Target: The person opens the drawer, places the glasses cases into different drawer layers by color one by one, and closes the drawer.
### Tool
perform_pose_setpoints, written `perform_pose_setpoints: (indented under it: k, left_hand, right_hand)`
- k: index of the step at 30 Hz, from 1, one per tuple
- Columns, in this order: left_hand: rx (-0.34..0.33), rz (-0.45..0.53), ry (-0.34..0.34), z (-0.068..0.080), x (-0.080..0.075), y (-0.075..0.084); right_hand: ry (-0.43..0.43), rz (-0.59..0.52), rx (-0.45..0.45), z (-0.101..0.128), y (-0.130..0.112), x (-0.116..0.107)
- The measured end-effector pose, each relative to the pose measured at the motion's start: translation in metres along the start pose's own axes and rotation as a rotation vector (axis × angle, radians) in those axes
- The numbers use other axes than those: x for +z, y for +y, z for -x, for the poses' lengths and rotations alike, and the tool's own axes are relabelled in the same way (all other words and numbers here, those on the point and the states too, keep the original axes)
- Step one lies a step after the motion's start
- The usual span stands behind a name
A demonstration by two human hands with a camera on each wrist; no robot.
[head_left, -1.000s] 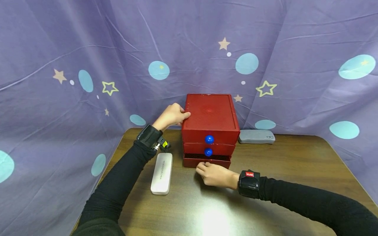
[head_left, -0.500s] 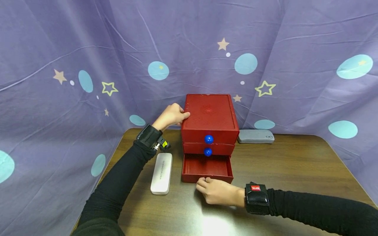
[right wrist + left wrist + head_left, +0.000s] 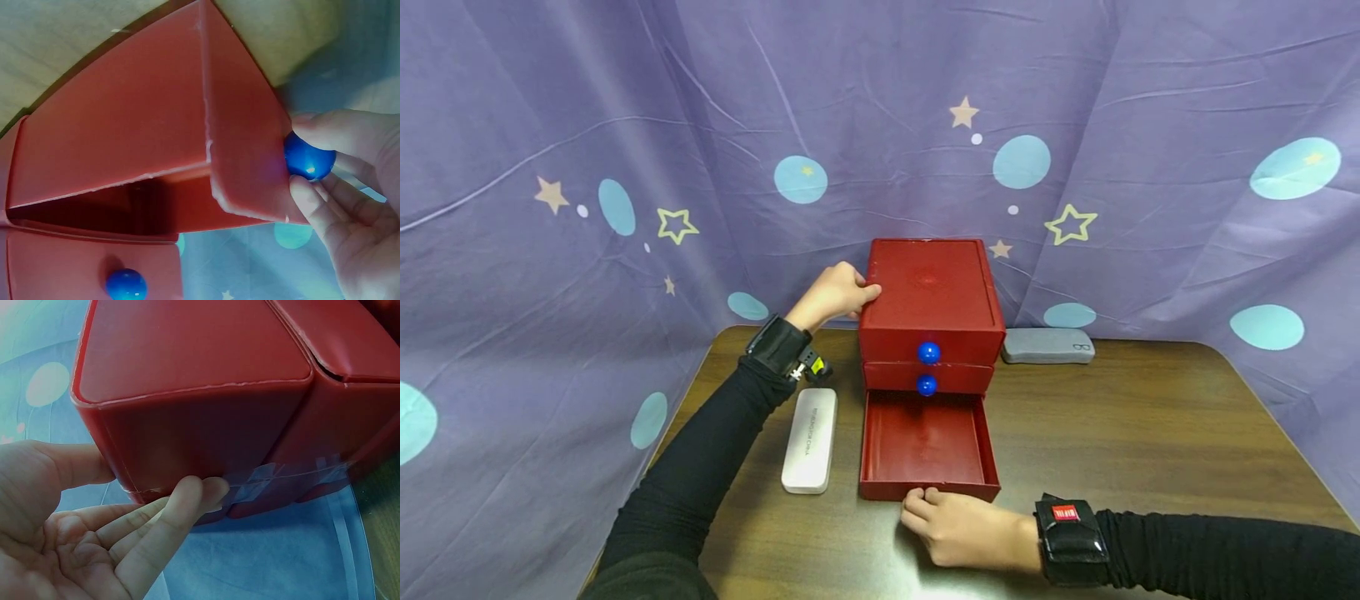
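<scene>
A red three-drawer desktop cabinet (image 3: pixel 928 287) stands near the back of the table. My left hand (image 3: pixel 838 292) steadies its upper left side, thumb at the top edge and fingers (image 3: pixel 178 509) against the side wall. The bottom drawer (image 3: pixel 923 490) is pulled far out, and its inside is bare. With thumb and fingers, my right hand (image 3: pixel 964 529) pinches the drawer's round blue knob (image 3: pixel 309 156), which the hand hides in the head view. Above it, the upper two drawers are closed, each with a blue knob (image 3: pixel 928 353) in front.
A white oblong case (image 3: pixel 809 442) lies left of the open drawer, below my left wrist. To the right of the cabinet lies a grey glasses case (image 3: pixel 1048 346). A purple patterned curtain (image 3: pixel 880 125) hangs behind the wooden table (image 3: pixel 1120 433).
My right hand has moved toward the front of the table, drawing the bottom drawer from slightly open to far out. The left hand has stayed on the cabinet.
</scene>
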State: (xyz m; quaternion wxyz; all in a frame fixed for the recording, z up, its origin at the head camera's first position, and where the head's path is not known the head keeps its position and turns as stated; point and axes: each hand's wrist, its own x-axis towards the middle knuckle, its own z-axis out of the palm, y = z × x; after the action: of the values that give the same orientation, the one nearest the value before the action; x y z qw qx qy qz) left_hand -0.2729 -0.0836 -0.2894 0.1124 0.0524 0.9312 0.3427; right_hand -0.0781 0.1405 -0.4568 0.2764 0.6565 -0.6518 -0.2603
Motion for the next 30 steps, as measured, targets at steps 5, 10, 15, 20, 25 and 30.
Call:
perform_pose_setpoints:
  k: [5,10,15,20,25,30]
  left_hand:
    - [0.013,-0.013,0.008,0.001,0.0,-0.001]
    - [0.022,-0.016,0.014,0.001,0.0,-0.001]
    - [0.017,-0.011,0.006,0.001,0.0,-0.001]
    - [0.011,-0.013,0.013,0.001,0.001,0.0]
    - [0.02,-0.011,0.017,0.002,0.002,0.0]
    - [0.03,-0.016,0.014,0.003,0.001,0.0]
  right_hand:
    - [0.003,-0.025,-0.015,0.001,-0.006,-0.007]
    - [0.012,-0.033,-0.027,0.001,-0.01,-0.011]
    - [0.014,-0.027,-0.036,0.002,-0.015,-0.01]
    - [0.028,-0.026,-0.028,0.002,-0.018,-0.009]
    - [0.026,-0.034,-0.013,0.002,-0.018,-0.012]
    - [0.036,-0.029,0.015,0.002,-0.01,-0.02]
